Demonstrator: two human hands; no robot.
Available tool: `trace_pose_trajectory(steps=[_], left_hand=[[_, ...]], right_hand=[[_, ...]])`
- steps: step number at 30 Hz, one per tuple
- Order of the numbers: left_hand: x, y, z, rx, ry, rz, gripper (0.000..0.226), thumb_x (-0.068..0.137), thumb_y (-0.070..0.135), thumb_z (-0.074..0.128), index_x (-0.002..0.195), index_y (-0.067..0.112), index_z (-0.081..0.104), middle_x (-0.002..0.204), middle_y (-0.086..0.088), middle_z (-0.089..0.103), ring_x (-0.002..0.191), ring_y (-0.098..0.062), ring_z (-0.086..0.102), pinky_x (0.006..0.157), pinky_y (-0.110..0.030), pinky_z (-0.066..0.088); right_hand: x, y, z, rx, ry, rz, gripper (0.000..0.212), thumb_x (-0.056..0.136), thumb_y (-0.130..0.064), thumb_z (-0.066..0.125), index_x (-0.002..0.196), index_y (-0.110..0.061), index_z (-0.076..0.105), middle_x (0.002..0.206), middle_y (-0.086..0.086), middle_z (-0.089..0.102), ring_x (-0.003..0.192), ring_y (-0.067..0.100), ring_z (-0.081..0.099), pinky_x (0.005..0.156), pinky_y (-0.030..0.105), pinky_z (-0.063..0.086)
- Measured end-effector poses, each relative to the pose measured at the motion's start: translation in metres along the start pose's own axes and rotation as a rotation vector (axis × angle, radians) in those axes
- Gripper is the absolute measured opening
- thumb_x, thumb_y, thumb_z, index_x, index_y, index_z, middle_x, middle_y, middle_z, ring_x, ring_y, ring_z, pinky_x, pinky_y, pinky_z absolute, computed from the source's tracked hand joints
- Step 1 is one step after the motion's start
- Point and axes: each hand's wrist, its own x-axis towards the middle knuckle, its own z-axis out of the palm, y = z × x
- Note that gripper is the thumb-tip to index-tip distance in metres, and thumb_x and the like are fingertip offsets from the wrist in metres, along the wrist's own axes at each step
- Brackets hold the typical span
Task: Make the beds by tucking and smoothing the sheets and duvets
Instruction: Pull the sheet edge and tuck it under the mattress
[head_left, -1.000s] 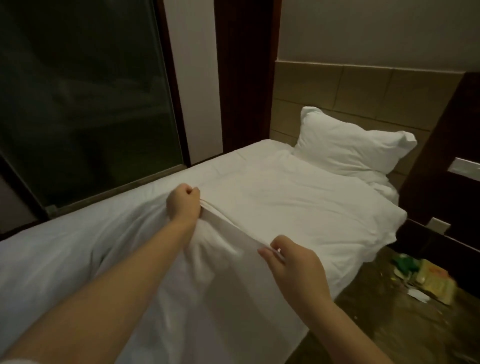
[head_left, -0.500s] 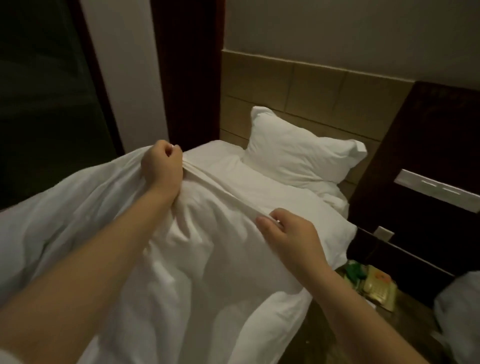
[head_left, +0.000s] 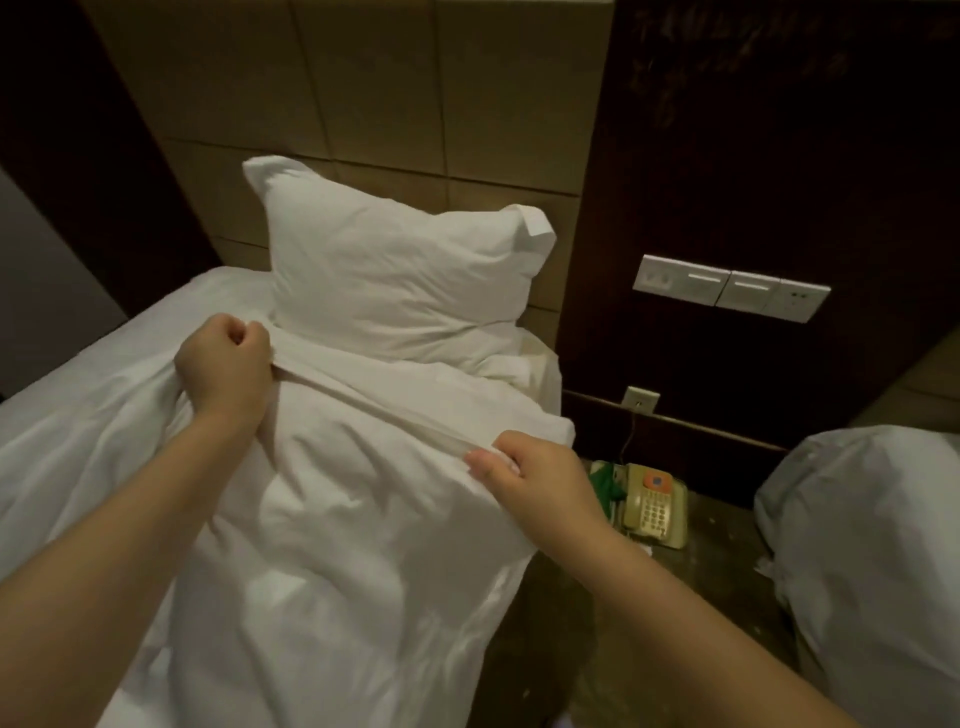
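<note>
A white duvet (head_left: 332, 530) lies rumpled over a single bed with a white sheet (head_left: 208, 296). Its top edge is stretched taut between my two hands. My left hand (head_left: 221, 366) grips that edge in a fist just below the pillow's left corner. My right hand (head_left: 530, 470) pinches the same edge near the bed's right side. A white pillow (head_left: 400, 280) leans upright against the tan padded headboard (head_left: 374, 104), just beyond the duvet edge.
A beige telephone (head_left: 652, 504) and a green item (head_left: 602, 478) sit on the low bedside table to the right. A switch panel (head_left: 727, 288) is on the dark wall. A second bed's white bedding (head_left: 872, 530) bulges at the right edge.
Both hands have drawn the duvet's top edge up the bed toward the pillow, keeping their hold. My view has swung right, away from the window, bringing the telephone and second bed in.
</note>
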Motion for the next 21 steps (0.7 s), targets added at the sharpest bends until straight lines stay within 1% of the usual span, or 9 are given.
trace_pose_trajectory(steps=[3,7,8,10,12,14,17,19,21], left_hand=[[0.02,0.033,0.062,0.005,0.015,-0.004,0.023,0.086,0.015,0.049,0.073,-0.004,0.054,0.072,-0.015,0.05,0.072,-0.028,0.044,0.066,-0.035,0.03],[0.053,0.084,0.152,0.049,-0.052,0.037,0.02,0.087,0.015,0.049,0.072,0.001,0.052,0.073,-0.014,0.05,0.072,-0.026,0.043,0.063,-0.029,0.022],[0.059,0.092,0.181,0.066,-0.102,0.035,0.019,0.087,0.014,0.049,0.073,0.002,0.052,0.074,-0.015,0.051,0.073,-0.029,0.044,0.064,-0.031,0.023],[0.063,0.093,0.245,0.129,-0.254,0.02,0.017,0.087,0.013,0.049,0.076,0.002,0.055,0.08,-0.02,0.057,0.081,-0.035,0.052,0.068,-0.036,0.03],[0.054,0.074,0.309,0.236,-0.428,-0.029,0.018,0.087,0.011,0.05,0.086,-0.004,0.06,0.093,-0.027,0.063,0.092,-0.039,0.056,0.076,-0.039,0.037],[0.044,0.051,0.357,0.288,-0.543,-0.1,0.019,0.087,0.006,0.05,0.095,-0.008,0.06,0.102,-0.03,0.062,0.099,-0.042,0.056,0.082,-0.04,0.039],[0.031,0.029,0.392,0.346,-0.66,-0.107,0.016,0.086,-0.001,0.049,0.094,-0.008,0.061,0.101,-0.029,0.062,0.097,-0.042,0.057,0.083,-0.041,0.041],[0.022,0.03,0.407,0.327,-0.723,-0.058,0.015,0.084,-0.002,0.051,0.095,-0.005,0.062,0.099,-0.025,0.063,0.095,-0.039,0.058,0.081,-0.038,0.04],[0.008,0.038,0.417,0.257,-0.808,0.002,0.017,0.083,-0.001,0.052,0.097,0.0,0.062,0.097,-0.02,0.063,0.092,-0.036,0.058,0.074,-0.032,0.036]], right_hand=[[0.062,0.029,-0.044,-0.032,0.006,0.016,0.037,0.093,-0.049,0.05,0.072,-0.018,0.054,0.066,-0.005,0.051,0.064,0.012,0.051,0.057,0.027,0.035],[0.128,0.073,-0.083,-0.015,0.092,0.117,0.037,0.094,-0.046,0.05,0.068,-0.019,0.052,0.061,-0.006,0.048,0.057,0.009,0.046,0.054,0.026,0.032],[0.146,0.087,-0.091,-0.036,0.098,0.151,0.036,0.094,-0.046,0.049,0.068,-0.02,0.052,0.062,-0.006,0.049,0.057,0.009,0.046,0.053,0.025,0.032],[0.182,0.118,-0.103,-0.091,0.066,0.217,0.031,0.095,-0.045,0.048,0.077,-0.022,0.057,0.071,-0.004,0.055,0.063,0.009,0.05,0.054,0.025,0.036],[0.212,0.153,-0.107,-0.118,-0.006,0.315,0.024,0.096,-0.043,0.048,0.087,-0.024,0.058,0.079,-0.005,0.057,0.069,0.01,0.054,0.055,0.025,0.038],[0.237,0.189,-0.1,-0.108,-0.105,0.381,0.014,0.097,-0.036,0.048,0.093,-0.026,0.057,0.082,-0.005,0.056,0.071,0.009,0.053,0.055,0.023,0.038],[0.258,0.227,-0.084,-0.116,-0.231,0.477,0.016,0.098,-0.03,0.046,0.105,-0.021,0.058,0.083,-0.005,0.054,0.072,0.009,0.051,0.06,0.024,0.043],[0.268,0.245,-0.078,-0.116,-0.252,0.507,0.02,0.098,-0.029,0.046,0.109,-0.017,0.059,0.087,-0.003,0.057,0.075,0.011,0.052,0.06,0.024,0.04],[0.277,0.259,-0.076,-0.125,-0.252,0.496,0.021,0.098,-0.03,0.048,0.108,-0.016,0.06,0.093,-0.001,0.06,0.082,0.014,0.053,0.059,0.022,0.035]])
